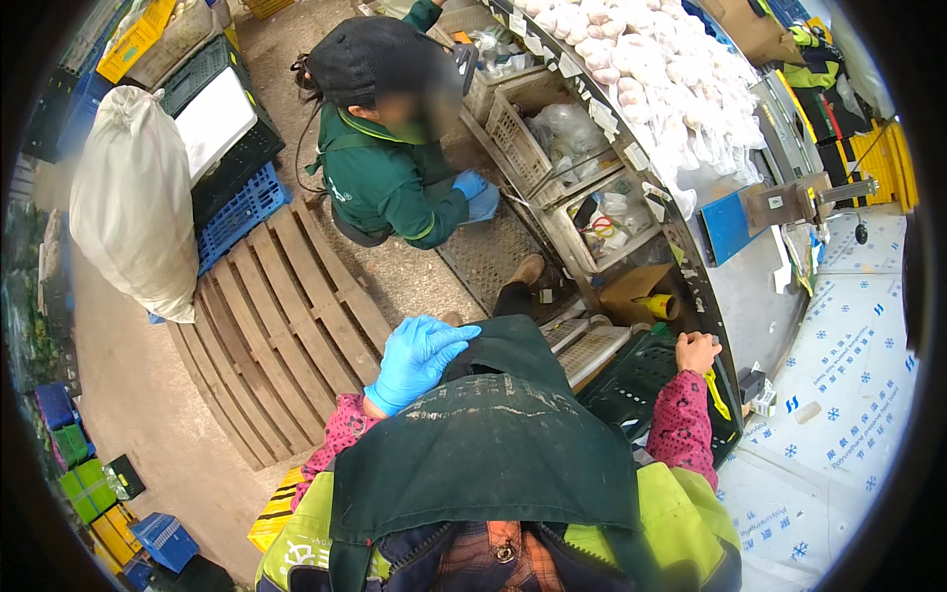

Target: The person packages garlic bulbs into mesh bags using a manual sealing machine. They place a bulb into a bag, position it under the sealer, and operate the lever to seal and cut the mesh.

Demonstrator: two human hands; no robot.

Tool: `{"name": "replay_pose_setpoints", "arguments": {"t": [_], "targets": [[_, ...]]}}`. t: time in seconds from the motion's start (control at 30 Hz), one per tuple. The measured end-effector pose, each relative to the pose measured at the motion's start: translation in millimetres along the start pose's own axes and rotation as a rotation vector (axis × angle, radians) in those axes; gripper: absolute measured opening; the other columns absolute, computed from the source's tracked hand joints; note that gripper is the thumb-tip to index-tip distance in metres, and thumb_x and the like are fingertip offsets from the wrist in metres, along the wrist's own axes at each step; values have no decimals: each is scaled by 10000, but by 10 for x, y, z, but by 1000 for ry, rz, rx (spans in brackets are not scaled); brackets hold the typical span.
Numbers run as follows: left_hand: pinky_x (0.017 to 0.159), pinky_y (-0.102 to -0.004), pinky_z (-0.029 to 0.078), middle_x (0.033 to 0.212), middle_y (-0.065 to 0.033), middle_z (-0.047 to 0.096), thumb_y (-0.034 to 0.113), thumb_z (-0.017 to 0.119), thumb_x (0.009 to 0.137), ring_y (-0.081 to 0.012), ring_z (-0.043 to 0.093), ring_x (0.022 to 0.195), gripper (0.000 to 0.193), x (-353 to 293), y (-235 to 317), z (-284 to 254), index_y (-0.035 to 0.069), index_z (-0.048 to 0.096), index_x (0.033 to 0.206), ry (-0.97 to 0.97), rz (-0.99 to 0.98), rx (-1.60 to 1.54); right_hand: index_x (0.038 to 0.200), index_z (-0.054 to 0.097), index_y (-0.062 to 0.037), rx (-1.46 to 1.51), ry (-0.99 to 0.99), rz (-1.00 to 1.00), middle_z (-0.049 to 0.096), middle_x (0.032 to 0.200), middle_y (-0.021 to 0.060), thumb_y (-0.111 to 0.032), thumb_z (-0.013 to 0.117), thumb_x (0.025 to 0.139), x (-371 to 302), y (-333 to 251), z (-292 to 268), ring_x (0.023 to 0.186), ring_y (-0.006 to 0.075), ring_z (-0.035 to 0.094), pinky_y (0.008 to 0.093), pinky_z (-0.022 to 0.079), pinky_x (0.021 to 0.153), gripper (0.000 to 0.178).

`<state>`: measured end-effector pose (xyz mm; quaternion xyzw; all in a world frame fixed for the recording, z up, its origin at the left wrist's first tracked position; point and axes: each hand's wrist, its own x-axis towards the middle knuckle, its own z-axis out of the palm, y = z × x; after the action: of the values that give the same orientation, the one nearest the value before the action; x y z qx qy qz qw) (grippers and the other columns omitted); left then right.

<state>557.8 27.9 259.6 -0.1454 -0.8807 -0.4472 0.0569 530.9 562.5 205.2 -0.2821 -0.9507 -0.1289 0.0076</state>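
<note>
- Hands are numbering two: one blue-gloved left hand point(416, 360), one bare right hand point(696, 352).
- Left hand is hovering before one dark green apron point(483, 449), wrist bending, fingers pointing rightward and pressing together; whether anything is sitting between them, I cannot tell.
- Right forearm is reaching forward in a pink dotted sleeve point(684, 424); its fingers are curling at the edge of one dark green crate point(631, 380), though I cannot tell whether they are gripping it.
- That crate is lying to the person's right, beside the bench point(755, 306); one yellow strip point(719, 397) is showing just below the hand.
- Garlic bulbs point(631, 49), too many to count, are covering the bench's far part.
- One co-worker point(385, 187), one pallet point(286, 326) and one pale sack point(133, 197) are appearing leftward.
</note>
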Motion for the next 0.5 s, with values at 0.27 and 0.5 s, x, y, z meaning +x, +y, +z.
{"name": "replay_pose_setpoints", "arguments": {"t": [0.27, 0.5], "targets": [[686, -340, 451, 802, 6, 615, 164, 712, 765, -210, 579, 745, 341, -10, 22, 20, 222, 679, 1099, 29, 110, -18, 850, 733, -93, 34, -5, 1, 612, 1025, 95, -317, 654, 771, 33, 3, 18, 1100, 385, 465, 479, 482, 862, 250], [701, -341, 445, 817, -17, 637, 173, 684, 787, -221, 598, 766, 313, -35, 50, 10, 188, 693, 1099, -16, 121, -20, 898, 735, -91, 25, -87, 47, 609, 1078, 103, -319, 638, 788, 45, -48, -86, 1153, 374, 445, 469, 464, 916, 271]]}}
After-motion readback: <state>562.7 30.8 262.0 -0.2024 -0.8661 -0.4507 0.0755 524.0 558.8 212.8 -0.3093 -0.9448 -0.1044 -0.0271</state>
